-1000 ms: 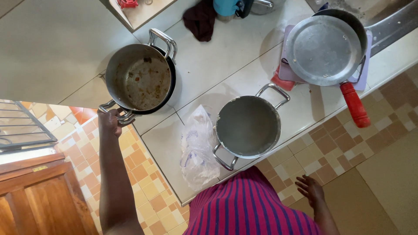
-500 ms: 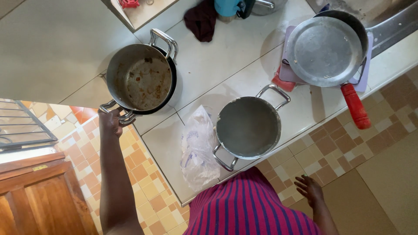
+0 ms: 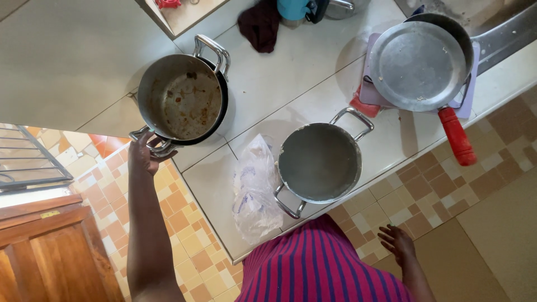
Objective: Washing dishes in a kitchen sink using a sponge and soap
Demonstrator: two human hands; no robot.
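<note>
Our left hand (image 3: 144, 154), at centre left of the frame, curls its fingers around the near handle of the stained pot (image 3: 180, 99) on the white counter (image 3: 291, 72); the pot extends upward from them. Our right hand (image 3: 398, 244) hangs empty, fingers loosely spread, at lower right.

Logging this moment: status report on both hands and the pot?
Left hand gripping handle of dirty pot at counter edge. Right hand empty, hanging at side. Plastic bag and second pot close by.
</note>
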